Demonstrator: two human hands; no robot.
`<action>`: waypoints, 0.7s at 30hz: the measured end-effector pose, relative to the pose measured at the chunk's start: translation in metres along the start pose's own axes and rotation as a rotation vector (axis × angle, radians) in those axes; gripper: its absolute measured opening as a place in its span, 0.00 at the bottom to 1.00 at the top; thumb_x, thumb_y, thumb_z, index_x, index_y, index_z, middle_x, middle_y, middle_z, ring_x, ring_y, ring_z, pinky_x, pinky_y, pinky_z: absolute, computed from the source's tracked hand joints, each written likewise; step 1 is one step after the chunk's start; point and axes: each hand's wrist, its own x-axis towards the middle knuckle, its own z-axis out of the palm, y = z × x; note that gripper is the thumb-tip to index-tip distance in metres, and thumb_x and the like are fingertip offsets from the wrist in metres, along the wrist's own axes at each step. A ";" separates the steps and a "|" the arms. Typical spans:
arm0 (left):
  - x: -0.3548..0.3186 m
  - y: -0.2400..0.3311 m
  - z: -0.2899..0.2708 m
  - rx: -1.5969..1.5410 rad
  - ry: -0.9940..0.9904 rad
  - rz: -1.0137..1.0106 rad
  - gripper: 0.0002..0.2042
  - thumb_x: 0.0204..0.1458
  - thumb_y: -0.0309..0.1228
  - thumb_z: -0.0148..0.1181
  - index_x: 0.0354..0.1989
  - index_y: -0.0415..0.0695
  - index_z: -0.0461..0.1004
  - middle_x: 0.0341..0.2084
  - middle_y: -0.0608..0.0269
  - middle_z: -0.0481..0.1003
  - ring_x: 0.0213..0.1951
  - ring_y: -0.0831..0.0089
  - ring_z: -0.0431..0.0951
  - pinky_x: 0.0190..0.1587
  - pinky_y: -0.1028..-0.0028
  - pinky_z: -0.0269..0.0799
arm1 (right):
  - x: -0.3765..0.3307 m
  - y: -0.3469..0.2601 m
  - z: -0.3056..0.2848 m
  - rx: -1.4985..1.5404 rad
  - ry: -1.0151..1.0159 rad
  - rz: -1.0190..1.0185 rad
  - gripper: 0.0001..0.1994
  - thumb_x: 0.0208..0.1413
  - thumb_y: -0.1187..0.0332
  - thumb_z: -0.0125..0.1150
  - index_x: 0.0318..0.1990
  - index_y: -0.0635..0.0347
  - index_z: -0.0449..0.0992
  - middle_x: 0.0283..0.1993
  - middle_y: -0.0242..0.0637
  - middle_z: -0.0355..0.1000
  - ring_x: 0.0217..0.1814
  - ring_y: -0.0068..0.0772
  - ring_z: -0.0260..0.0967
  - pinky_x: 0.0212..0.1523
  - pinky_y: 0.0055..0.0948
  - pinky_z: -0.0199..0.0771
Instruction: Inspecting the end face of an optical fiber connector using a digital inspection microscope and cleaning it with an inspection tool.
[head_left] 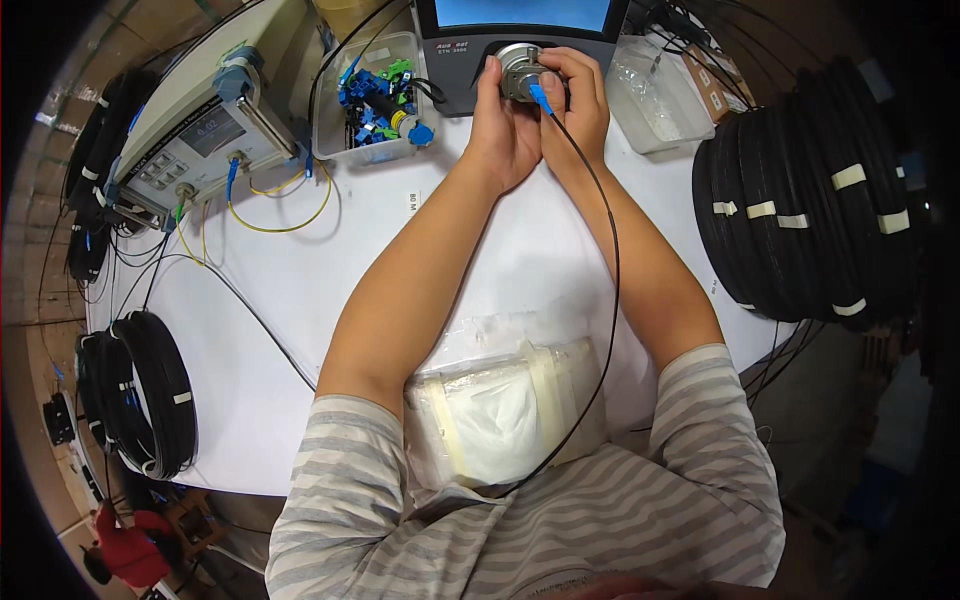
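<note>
White desk (300,300), cluttered along its far edge: grey instrument (205,110) at the far left corner, clear tub of blue connectors (375,100) beside it, dark monitor base (520,45) at the middle of the far edge, clear bag-lined box (655,95) to its right. Coils of black cable (810,180) hanging off the right edge, smaller coils (145,395) off the left edge. Taped white plastic package (500,410) at the near edge, close against the striped shirt.

Both hands raised together at the far edge, just in front of the monitor base. Round silver metal fitting (522,70) sitting between them, touching both. Left hand (503,130) curled around its left side, fingers narrow and wrapped, thumb up along the rim. Right hand (580,100) closed over its right side and top, fingers pinched on a blue connector (540,97) at the lower face of the fitting. Connector's long axis pointing up into the fitting, slightly leaning left; black cable (612,270) trailing from it back along the right forearm toward the near edge. Right hand nearer the connector; whether seated in the port or only touching, cannot tell.
</note>
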 end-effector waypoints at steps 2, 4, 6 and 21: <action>0.000 0.000 0.001 0.002 -0.006 0.000 0.33 0.62 0.66 0.45 0.59 0.49 0.69 0.53 0.61 0.75 0.57 0.65 0.76 0.63 0.63 0.69 | 0.000 0.000 -0.001 0.013 -0.001 0.015 0.11 0.70 0.64 0.55 0.50 0.63 0.75 0.54 0.44 0.73 0.54 0.41 0.73 0.54 0.34 0.74; 0.000 0.000 0.001 -0.010 0.002 0.005 0.34 0.62 0.66 0.45 0.59 0.49 0.69 0.53 0.61 0.75 0.57 0.65 0.76 0.64 0.63 0.69 | 0.001 -0.001 -0.001 0.007 0.001 0.007 0.11 0.70 0.64 0.55 0.50 0.63 0.75 0.54 0.44 0.73 0.54 0.41 0.74 0.54 0.34 0.74; 0.000 -0.001 0.002 -0.001 0.009 0.011 0.33 0.62 0.66 0.45 0.59 0.49 0.69 0.53 0.61 0.75 0.56 0.65 0.76 0.64 0.63 0.69 | 0.001 -0.001 -0.001 0.001 0.002 0.001 0.11 0.70 0.64 0.55 0.50 0.63 0.75 0.54 0.44 0.73 0.54 0.41 0.74 0.54 0.34 0.74; 0.003 -0.001 -0.003 0.020 -0.005 0.011 0.35 0.62 0.67 0.43 0.61 0.48 0.68 0.55 0.60 0.75 0.57 0.64 0.76 0.64 0.62 0.68 | 0.002 0.000 0.002 0.016 0.053 -0.013 0.13 0.69 0.60 0.57 0.47 0.61 0.77 0.51 0.42 0.75 0.50 0.43 0.76 0.49 0.35 0.78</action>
